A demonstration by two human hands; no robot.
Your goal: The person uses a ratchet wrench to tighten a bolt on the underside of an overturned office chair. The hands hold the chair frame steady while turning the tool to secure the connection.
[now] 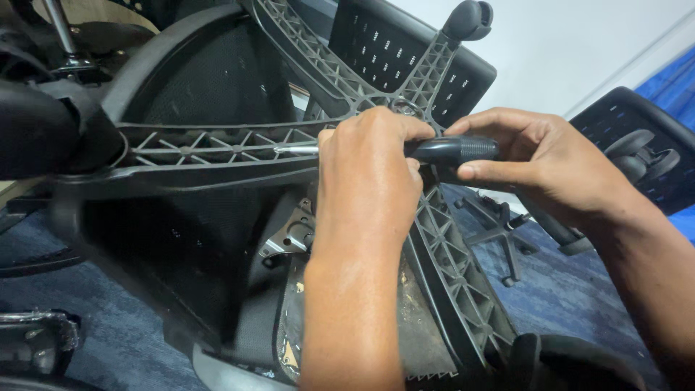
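A head-worn camera looks down at two bare hands working on an overturned office chair.

The left hand [369, 163], at the centre of the view, is curled into a closed grip around the front of a black-handled screwdriver with a bright metal shaft [434, 150]. The shaft pokes out at nine o'clock from the fist and lies across the ribbed underside of the chair's black plastic five-arm star base [217, 148]. The right hand [536, 159], at three o'clock, pinches the ridged rear end of the handle, thumb below and fingers above, a narrow, closed grip.

The tool sits level just below the base's hub, which shows at twelve o'clock above the left knuckles. One arm runs up to a black caster wheel [469, 18] at one o'clock; another runs down towards five o'clock. Beneath lie the black mesh chair seat [195, 94] and a grey metal bracket [289, 235] at seven o'clock.

The screwdriver looks light and stiff; its smooth middle may slip, so the ridged end seems the surest hold. The base looks rigid and bulky, best held by an arm.

A second black chair base [499, 228] lies on blue carpeted floor [579, 289] at four o'clock.
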